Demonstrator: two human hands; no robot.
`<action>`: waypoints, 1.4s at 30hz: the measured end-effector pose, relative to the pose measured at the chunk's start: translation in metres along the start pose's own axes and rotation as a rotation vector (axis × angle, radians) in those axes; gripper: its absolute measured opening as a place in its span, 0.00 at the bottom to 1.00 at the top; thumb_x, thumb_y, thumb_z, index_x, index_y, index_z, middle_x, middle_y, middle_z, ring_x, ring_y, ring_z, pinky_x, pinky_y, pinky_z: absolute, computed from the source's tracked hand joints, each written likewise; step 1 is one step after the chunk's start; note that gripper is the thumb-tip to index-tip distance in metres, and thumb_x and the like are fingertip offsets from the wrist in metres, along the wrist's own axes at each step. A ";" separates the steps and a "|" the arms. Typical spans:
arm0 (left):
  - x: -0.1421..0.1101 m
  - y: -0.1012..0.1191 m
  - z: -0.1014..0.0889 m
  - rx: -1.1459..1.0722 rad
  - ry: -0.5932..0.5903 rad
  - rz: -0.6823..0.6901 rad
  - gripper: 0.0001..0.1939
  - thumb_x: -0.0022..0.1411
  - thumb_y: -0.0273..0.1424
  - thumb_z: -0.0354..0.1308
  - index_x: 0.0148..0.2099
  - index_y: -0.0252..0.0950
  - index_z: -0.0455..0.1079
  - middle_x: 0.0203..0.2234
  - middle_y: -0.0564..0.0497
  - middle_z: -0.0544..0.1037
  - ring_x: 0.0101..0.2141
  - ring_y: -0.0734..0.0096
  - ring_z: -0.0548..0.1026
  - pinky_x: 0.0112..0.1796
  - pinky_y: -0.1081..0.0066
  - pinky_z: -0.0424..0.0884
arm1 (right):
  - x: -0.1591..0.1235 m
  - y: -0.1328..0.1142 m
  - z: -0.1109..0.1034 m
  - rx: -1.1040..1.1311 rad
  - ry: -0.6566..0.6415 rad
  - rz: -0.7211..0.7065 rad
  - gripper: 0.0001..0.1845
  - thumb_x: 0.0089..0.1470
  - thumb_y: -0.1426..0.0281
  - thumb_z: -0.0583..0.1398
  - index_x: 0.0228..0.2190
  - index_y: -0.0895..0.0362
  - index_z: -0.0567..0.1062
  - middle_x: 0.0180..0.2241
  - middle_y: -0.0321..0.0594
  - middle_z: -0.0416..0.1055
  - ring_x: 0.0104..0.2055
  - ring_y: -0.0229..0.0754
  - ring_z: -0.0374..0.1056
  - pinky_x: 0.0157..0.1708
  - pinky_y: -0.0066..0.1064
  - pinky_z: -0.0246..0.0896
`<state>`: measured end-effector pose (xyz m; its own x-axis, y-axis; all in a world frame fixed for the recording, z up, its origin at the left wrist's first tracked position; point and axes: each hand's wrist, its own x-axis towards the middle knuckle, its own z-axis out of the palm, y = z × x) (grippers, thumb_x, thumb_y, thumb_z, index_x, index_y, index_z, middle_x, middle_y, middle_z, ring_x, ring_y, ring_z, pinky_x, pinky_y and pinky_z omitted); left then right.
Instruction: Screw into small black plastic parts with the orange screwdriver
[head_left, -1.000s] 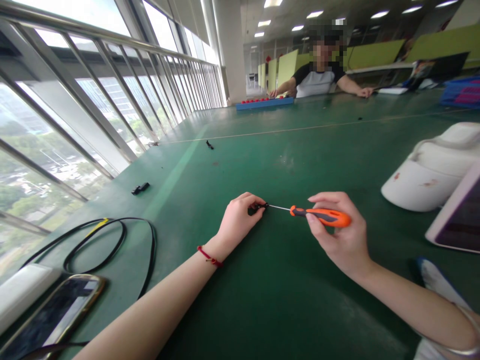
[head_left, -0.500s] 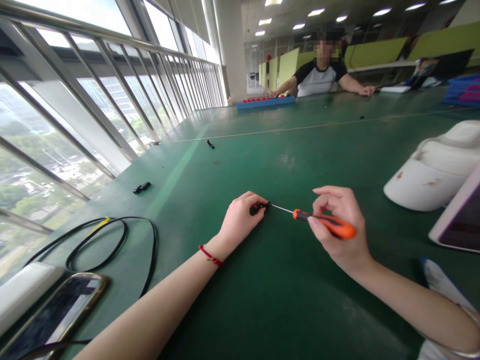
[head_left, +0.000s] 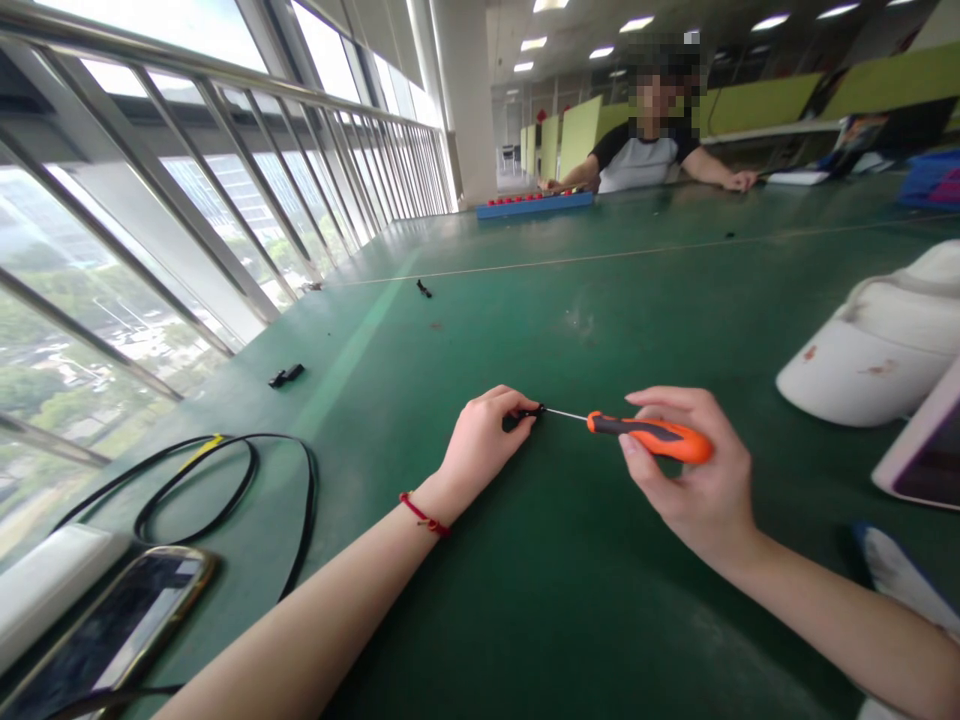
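Note:
Between thumb and fingers, my left hand [head_left: 486, 432] pinches a small black part [head_left: 531, 413] low over the green tabletop [head_left: 480, 620]; the fingers cover much of it, so its kind is unclear. An orange and black screwdriver [head_left: 660, 437] points left, its thin metal shaft reaching the part's right end. Around its handle are the fingers of my right hand [head_left: 694, 475], with the thumb below and the index finger above. Whether the tip sits in a screw is too small to see.
Left lie a black cable [head_left: 309, 490], a phone [head_left: 127, 620], a white box [head_left: 52, 580] and black pieces [head_left: 286, 376]. At right stand a white container [head_left: 870, 350] and a pale-framed device [head_left: 919, 450]. A person [head_left: 645, 160] sits across, near a blue tray [head_left: 534, 206].
My right hand has shifted slightly right and down, and its fingers have changed position on the screwdriver handle. My left hand keeps its pinch on the black part. The view has shifted slightly.

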<state>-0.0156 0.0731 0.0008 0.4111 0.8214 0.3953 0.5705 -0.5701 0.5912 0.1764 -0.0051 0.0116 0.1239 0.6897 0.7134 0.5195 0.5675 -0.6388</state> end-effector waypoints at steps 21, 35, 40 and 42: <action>-0.001 -0.001 0.001 0.011 0.009 -0.006 0.05 0.56 0.24 0.57 0.34 0.36 0.72 0.32 0.51 0.77 0.32 0.71 0.74 0.35 0.71 0.71 | -0.002 0.001 0.001 0.018 0.059 0.000 0.20 0.47 0.69 0.63 0.43 0.53 0.68 0.37 0.41 0.69 0.34 0.42 0.70 0.34 0.35 0.69; 0.000 -0.001 0.000 0.005 0.006 -0.010 0.05 0.56 0.23 0.57 0.35 0.36 0.73 0.32 0.51 0.77 0.33 0.71 0.74 0.35 0.71 0.71 | -0.004 0.002 0.001 -0.042 -0.064 0.065 0.07 0.51 0.69 0.61 0.35 0.52 0.70 0.25 0.34 0.67 0.26 0.38 0.67 0.27 0.31 0.66; 0.000 -0.001 0.001 0.012 0.004 -0.009 0.05 0.56 0.24 0.57 0.35 0.36 0.73 0.32 0.51 0.77 0.32 0.71 0.74 0.35 0.71 0.71 | -0.003 0.000 0.002 0.067 0.050 0.016 0.22 0.46 0.71 0.64 0.44 0.52 0.66 0.34 0.39 0.67 0.34 0.42 0.69 0.34 0.34 0.69; 0.000 -0.001 0.001 0.011 0.004 -0.009 0.05 0.56 0.24 0.57 0.35 0.36 0.73 0.32 0.51 0.77 0.32 0.71 0.74 0.35 0.71 0.71 | -0.003 0.000 0.002 0.040 -0.017 0.037 0.18 0.48 0.70 0.63 0.42 0.52 0.67 0.27 0.34 0.66 0.28 0.40 0.67 0.29 0.33 0.67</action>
<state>-0.0155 0.0734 -0.0001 0.4034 0.8265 0.3926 0.5821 -0.5629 0.5868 0.1744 -0.0057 0.0089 0.1279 0.7175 0.6848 0.4803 0.5592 -0.6757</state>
